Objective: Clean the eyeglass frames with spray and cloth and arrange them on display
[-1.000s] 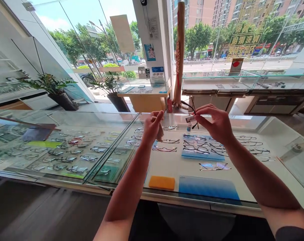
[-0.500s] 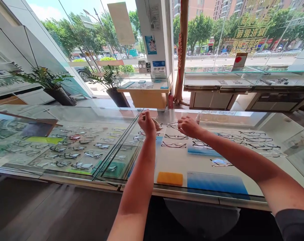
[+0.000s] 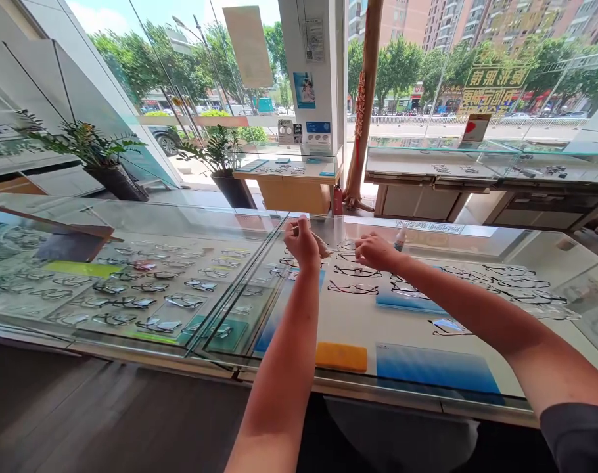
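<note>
Tan cloth-like piece (image 3: 324, 249), bunched and limp in appearance, projects from the left hand (image 3: 303, 246) above the far part of a long, glass-topped display bench (image 3: 349, 320). The left hand is closed in a fist around this piece, one end of which is free and directed toward the right hand (image 3: 376, 251). The right hand lies apart from it, back uppermost, with fingers curled and drawn together; whether they pinch anything cannot be told, and contact with the bench top is likewise uncertain. Just beyond the right wrist stands a small bottle with a pale tip and teal marking (image 3: 401, 238). Close to the right fingers in this view is a dark, thin-framed pair of eyeglasses (image 3: 357, 271), seemingly beneath the glass; nearer the front edge are a dark-red-rimmed pair of eyeglasses (image 3: 353, 288), an orange rectangular pad (image 3: 342, 357) and a blue-gradient rectangular sheet (image 3: 437, 369). As a matter of judgement, good handling here calls for a light, even grip on the piece, its free end gathered so that it does not drag; the right fingers should press only gently, and the right wrist should clear the bottle, which could tip if brushed.
</note>
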The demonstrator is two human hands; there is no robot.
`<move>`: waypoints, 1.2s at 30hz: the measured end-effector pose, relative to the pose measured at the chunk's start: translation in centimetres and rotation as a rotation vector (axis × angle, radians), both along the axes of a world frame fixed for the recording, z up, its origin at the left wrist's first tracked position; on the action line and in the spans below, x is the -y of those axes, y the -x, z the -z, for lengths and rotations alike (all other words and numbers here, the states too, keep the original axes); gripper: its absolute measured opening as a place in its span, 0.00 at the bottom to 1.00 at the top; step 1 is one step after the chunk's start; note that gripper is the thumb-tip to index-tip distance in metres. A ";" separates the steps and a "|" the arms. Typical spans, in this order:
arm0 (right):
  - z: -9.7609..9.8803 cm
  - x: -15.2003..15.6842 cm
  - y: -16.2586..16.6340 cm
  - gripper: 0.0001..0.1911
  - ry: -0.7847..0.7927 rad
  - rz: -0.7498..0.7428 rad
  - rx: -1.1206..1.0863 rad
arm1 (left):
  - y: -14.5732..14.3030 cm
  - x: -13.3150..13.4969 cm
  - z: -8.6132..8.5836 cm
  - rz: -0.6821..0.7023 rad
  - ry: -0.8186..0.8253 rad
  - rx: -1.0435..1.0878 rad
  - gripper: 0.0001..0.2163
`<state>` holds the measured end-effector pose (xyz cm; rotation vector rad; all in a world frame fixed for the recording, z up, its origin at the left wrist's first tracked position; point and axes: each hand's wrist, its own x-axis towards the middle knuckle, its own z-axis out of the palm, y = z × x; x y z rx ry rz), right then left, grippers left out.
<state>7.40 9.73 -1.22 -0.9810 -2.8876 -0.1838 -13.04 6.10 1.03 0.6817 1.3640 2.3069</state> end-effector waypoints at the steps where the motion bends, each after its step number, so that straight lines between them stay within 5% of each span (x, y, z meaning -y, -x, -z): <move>1: -0.5 -0.2 0.0 0.09 0.011 0.030 -0.014 | -0.1 0.0 0.0 0.001 0.001 0.004 0.22; 8: -3.4 -3.5 2.0 0.12 0.119 0.346 0.014 | -0.4 0.2 0.2 0.003 0.065 -0.056 0.13; 12: -2.9 -4.4 3.9 0.08 0.181 0.407 0.117 | -0.5 0.4 0.3 0.027 0.065 -0.077 0.07; 16: -2.8 -4.5 5.1 0.17 0.208 0.451 0.165 | -0.7 0.5 0.2 0.004 0.052 -0.113 0.08; 21: -5.7 -3.2 4.9 0.10 0.190 0.460 0.038 | -0.9 0.8 -0.1 -0.045 0.020 -0.168 0.07; 28: -9.7 5.1 -2.0 0.08 0.088 0.335 -0.308 | 0.0 1.2 -1.1 -0.159 -0.047 -0.176 0.09; 32: -8.0 8.9 -8.6 0.07 0.020 0.319 -0.679 | -0.3 2.6 -2.9 -0.247 -0.246 -0.196 0.13; 36: -5.0 9.1 -14.3 0.09 -0.121 0.362 -0.877 | -3.1 7.5 -6.4 -0.198 -0.408 -0.106 0.16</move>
